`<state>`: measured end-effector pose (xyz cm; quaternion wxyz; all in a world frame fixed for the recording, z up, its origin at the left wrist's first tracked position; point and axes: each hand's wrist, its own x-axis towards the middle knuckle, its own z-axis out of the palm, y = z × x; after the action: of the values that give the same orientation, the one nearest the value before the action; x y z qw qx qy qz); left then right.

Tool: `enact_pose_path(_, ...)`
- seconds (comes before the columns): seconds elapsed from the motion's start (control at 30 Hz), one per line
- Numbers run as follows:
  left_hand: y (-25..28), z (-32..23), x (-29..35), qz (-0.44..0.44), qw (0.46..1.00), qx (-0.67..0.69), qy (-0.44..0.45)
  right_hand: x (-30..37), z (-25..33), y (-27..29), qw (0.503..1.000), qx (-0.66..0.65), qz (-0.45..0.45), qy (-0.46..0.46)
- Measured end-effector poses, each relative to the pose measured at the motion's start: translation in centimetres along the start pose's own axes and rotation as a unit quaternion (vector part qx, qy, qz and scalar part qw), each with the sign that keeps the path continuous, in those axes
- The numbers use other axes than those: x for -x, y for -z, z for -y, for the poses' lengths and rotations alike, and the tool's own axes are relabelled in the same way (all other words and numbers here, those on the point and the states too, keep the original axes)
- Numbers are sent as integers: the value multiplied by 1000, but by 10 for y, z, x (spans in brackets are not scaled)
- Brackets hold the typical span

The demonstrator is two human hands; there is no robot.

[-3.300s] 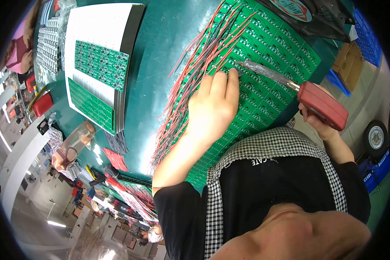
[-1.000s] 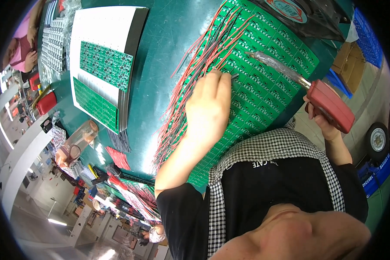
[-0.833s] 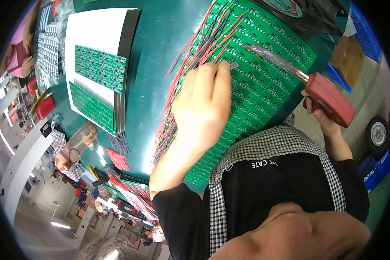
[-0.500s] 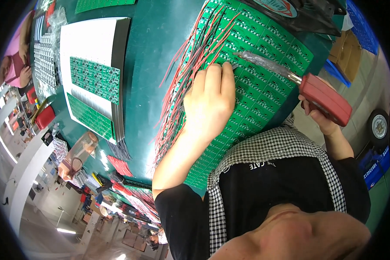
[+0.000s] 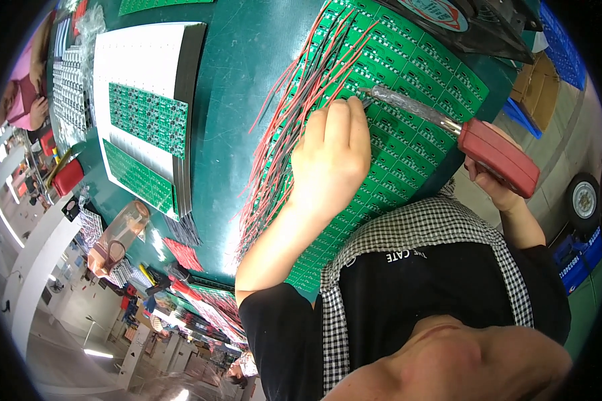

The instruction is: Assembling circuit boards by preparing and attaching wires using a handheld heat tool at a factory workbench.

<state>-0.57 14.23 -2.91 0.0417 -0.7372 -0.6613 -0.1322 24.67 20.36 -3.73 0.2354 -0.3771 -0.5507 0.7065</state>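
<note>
A large sheet of green circuit boards point(image 5: 415, 144) lies beneath my hands, with many red and black wires point(image 5: 294, 123) spread along its left side. My left hand point(image 5: 331, 157) rests over the sheet beside the wires, fingers bent and pressed together. A small grey metallic bit shows at its fingertips; what they hold is mostly hidden. In my right hand point(image 5: 495, 180) is a soldering iron point(image 5: 498, 157) with a red handle and a shaft wrapped in greyish film. Its tip points left, just above the left fingertips, close to the wires and the boards.
Left of the sheet, a thick white stack point(image 5: 140, 53) carries two smaller green board panels point(image 5: 147, 120). A clear plastic jar point(image 5: 120, 237) lies nearer, by bundles of red wires point(image 5: 182, 254). A black fan point(image 5: 468, 23) stands at the far right. Another person's hand point(image 5: 39, 110) is far left.
My left hand has shifted slightly right. The soldering iron has dipped a little toward me, its tip still by the left fingertips. The whole view has moved slightly.
</note>
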Motion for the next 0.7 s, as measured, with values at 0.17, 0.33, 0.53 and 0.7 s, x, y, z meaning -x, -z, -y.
enact_pose_path(0.17, 0, 1, 1, 3, 1000, -7, -5, 1, 1, 7, 997, 72, 18, 4)
enact_pose_path(0.33, 0, 0, 0, 10, 1000, -12, -10, -5, 3, 10, 958, 251, 33, 132)
enact_pose_path(0.53, 2, 0, -1, 21, 1000, -16, -11, -6, 5, 9, 972, 210, 35, 100)
enact_pose_path(0.7, 2, -1, -1, 20, 1000, -16, -15, 3, -2, 11, 999, 1, 12, -41)
